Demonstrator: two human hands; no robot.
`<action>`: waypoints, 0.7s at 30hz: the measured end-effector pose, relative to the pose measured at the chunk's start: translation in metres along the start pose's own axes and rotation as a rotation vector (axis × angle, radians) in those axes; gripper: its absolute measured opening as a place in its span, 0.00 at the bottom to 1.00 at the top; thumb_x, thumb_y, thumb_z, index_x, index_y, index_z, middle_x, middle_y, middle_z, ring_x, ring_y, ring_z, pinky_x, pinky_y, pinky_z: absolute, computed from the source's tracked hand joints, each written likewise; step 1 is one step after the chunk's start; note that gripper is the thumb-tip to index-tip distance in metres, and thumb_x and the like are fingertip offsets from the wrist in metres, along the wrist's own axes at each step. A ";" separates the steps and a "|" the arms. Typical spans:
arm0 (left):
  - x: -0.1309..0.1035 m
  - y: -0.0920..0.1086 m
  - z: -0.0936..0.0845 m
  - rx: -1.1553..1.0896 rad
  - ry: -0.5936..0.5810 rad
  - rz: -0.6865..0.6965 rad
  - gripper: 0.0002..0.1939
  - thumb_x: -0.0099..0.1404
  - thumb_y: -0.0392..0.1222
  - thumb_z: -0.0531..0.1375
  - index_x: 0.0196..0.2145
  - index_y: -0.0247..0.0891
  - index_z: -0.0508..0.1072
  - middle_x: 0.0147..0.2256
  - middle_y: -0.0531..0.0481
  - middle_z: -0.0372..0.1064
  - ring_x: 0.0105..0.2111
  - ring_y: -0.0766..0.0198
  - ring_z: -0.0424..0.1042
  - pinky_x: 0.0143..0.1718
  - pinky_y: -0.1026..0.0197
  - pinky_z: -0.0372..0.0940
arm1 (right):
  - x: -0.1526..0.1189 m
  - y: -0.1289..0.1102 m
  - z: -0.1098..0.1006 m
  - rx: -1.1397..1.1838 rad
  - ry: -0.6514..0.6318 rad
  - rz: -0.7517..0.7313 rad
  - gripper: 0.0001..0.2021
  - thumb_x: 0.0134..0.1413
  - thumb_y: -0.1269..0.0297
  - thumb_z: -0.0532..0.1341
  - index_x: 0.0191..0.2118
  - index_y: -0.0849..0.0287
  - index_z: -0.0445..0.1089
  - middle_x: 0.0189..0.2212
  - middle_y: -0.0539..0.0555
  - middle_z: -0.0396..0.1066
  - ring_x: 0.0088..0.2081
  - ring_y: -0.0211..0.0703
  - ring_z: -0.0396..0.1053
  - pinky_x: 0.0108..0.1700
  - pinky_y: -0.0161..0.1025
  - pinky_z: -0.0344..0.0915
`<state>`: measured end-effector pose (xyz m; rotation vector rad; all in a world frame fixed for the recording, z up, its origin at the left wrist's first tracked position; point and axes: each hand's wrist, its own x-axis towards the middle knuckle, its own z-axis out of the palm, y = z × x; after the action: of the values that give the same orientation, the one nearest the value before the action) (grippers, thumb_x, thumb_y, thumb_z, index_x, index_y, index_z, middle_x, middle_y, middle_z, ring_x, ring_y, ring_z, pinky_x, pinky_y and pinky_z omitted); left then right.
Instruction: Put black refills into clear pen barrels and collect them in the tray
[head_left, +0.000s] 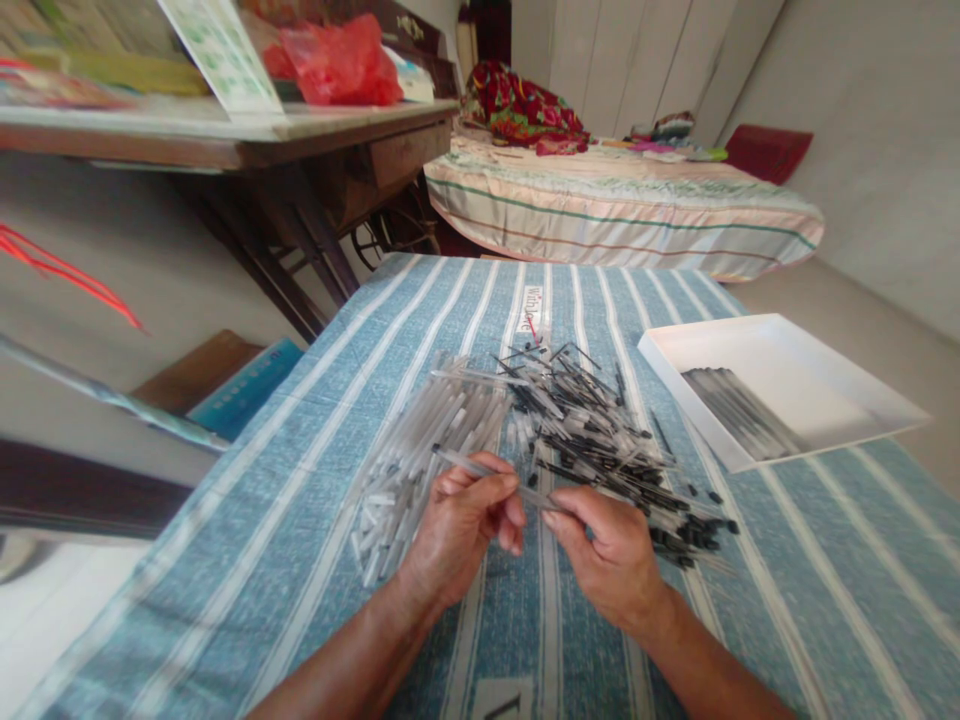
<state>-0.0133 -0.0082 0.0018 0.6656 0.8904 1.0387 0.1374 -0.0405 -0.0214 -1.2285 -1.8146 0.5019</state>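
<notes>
A slim translucent pen (529, 494) with a dark tip at its upper left end spans both hands. My left hand (472, 510) pinches it around the middle. At its lower right end, my right hand (600, 535) grips it between thumb and fingers. Clear pen barrels (450, 410) lie in a pile behind and left of my left hand. Behind my right hand spreads a heap of black and clear pen parts (600, 430), with small black caps (697, 535) at its right. A white box (825, 390) on the right holds a row of pens (739, 410).
The blue striped cloth (300, 510) covers the table. A desk (300, 135) with a red plastic bag (341, 60) stands at the upper left. Beyond the table is a bed (622, 205) with a red blanket (521, 105). A blue box (247, 385) sits low on the left.
</notes>
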 end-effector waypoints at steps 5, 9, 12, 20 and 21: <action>0.002 0.002 0.002 0.038 0.026 0.024 0.05 0.54 0.36 0.61 0.27 0.35 0.67 0.14 0.57 0.66 0.09 0.71 0.58 0.13 0.66 0.61 | 0.005 0.000 0.004 0.015 0.047 -0.006 0.08 0.57 0.68 0.53 0.29 0.60 0.67 0.18 0.48 0.65 0.21 0.35 0.62 0.26 0.31 0.58; 0.003 0.005 0.002 0.071 0.039 0.031 0.07 0.52 0.37 0.63 0.28 0.35 0.68 0.15 0.57 0.65 0.11 0.72 0.58 0.14 0.66 0.61 | 0.010 0.007 0.005 -0.079 0.001 -0.072 0.11 0.58 0.67 0.51 0.26 0.59 0.65 0.18 0.48 0.63 0.21 0.34 0.61 0.26 0.32 0.56; 0.003 0.005 0.002 0.106 0.012 -0.009 0.08 0.51 0.39 0.64 0.28 0.35 0.69 0.16 0.56 0.66 0.13 0.71 0.59 0.16 0.65 0.61 | 0.013 0.009 -0.002 -0.199 -0.039 -0.129 0.13 0.59 0.66 0.51 0.24 0.58 0.64 0.19 0.48 0.64 0.23 0.36 0.62 0.27 0.33 0.57; 0.003 0.003 -0.001 0.263 -0.010 -0.037 0.16 0.53 0.44 0.63 0.39 0.34 0.71 0.21 0.53 0.70 0.17 0.69 0.63 0.20 0.66 0.59 | 0.025 0.047 -0.088 -0.359 0.375 -0.018 0.08 0.57 0.65 0.54 0.33 0.60 0.70 0.31 0.55 0.71 0.35 0.41 0.69 0.41 0.37 0.64; 0.003 0.002 -0.002 0.289 -0.014 -0.035 0.16 0.53 0.45 0.63 0.38 0.34 0.70 0.21 0.53 0.70 0.17 0.69 0.63 0.20 0.65 0.59 | 0.026 0.062 -0.106 -0.427 0.443 0.035 0.09 0.56 0.63 0.55 0.33 0.60 0.70 0.32 0.56 0.71 0.36 0.42 0.69 0.41 0.38 0.64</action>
<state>-0.0154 -0.0043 0.0019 0.8934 1.0473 0.8807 0.2551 -0.0049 0.0028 -1.5162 -1.5568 -0.1506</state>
